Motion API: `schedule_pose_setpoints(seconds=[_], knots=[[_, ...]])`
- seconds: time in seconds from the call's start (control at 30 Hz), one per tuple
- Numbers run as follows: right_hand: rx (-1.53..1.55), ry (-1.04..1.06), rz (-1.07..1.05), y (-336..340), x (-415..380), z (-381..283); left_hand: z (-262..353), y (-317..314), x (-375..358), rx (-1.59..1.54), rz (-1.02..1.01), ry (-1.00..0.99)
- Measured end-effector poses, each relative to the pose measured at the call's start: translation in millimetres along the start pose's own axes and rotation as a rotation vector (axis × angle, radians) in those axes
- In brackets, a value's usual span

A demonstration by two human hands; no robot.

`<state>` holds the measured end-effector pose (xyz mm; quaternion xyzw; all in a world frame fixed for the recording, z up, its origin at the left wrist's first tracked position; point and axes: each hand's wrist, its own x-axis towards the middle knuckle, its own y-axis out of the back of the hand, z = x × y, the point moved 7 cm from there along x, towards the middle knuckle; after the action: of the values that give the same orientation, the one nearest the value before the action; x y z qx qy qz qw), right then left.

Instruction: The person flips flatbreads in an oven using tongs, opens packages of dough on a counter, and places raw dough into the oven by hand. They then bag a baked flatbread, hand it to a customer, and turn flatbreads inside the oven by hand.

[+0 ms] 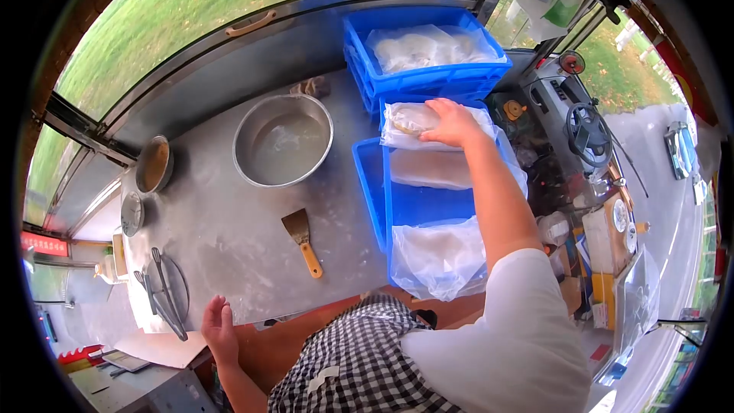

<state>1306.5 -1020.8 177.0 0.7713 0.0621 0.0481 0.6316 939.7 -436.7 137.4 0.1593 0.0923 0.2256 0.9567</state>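
Note:
My right hand [453, 122] reaches far out and rests on a clear plastic bag of pale dough [409, 124] lying on top of a blue crate [417, 203]. Whether the fingers grip the bag or only press on it I cannot tell. My left hand [219, 326] hangs open at the near edge of the metal counter [229, 237], fingers spread, holding nothing. A scraper with an orange handle [303, 240] lies on the counter between my hands.
A large steel bowl [283, 150] holding cloudy liquid stands mid-counter. Behind the crates sits another blue crate [424, 50] with bagged dough. More plastic [440, 256] fills the near crate. A small bowl [154, 164], a lid and tongs [164, 294] lie at the left.

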Motion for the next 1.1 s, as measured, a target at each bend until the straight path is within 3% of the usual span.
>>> schedule_pose_setpoints(seconds=[0.17,0.37,0.57,0.67,0.73,0.77,0.97,1.1], knots=[[0.129,-0.058,-0.102,14,11,12,40,-45,22,-0.053,-0.080,-0.045],[0.199,0.120,0.032,14,17,11,99,-128,47,-0.164,-0.256,-0.177],[0.262,0.006,0.093,26,17,13,174,-230,54,0.028,-0.539,-0.302],[0.225,0.277,0.257,40,-3,-22,197,-282,68,0.009,-0.575,-0.285],[0.220,0.373,0.244,24,-8,-24,204,-318,83,0.051,-0.649,-0.229],[0.215,0.421,0.241,17,-9,-24,205,-335,92,0.059,-0.658,-0.227],[0.483,0.056,0.328,30,-14,-9,206,-414,127,0.084,-0.561,-0.274],[0.463,0.097,0.453,45,-13,-10,211,-447,141,0.306,-0.435,-0.426]])
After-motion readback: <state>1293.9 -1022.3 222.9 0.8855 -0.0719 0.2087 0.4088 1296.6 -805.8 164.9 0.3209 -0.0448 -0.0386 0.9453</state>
